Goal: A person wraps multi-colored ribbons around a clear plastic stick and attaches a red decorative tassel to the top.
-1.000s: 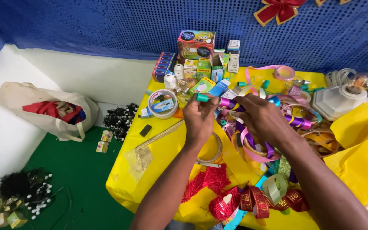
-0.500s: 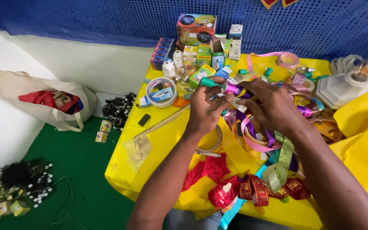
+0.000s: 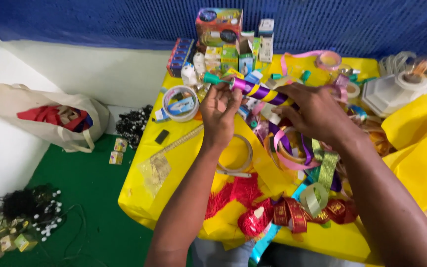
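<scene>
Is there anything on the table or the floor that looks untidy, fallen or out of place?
Yes. Loose ribbons lie tangled on the yellow table, and red tassels hang over its front edge. On the green floor, two small boxes lie apart from the stacked boxes on the table, as if dropped.

A second earlier, both hands met closely over the ribbon pile, hiding what they held. Since then the left hand (image 3: 221,111) and right hand (image 3: 315,111) drew apart, and a purple-and-gold striped stick (image 3: 258,91) with a teal tip came into plain sight between them, stretched level above the yellow table (image 3: 174,168), one hand at each end.
</scene>
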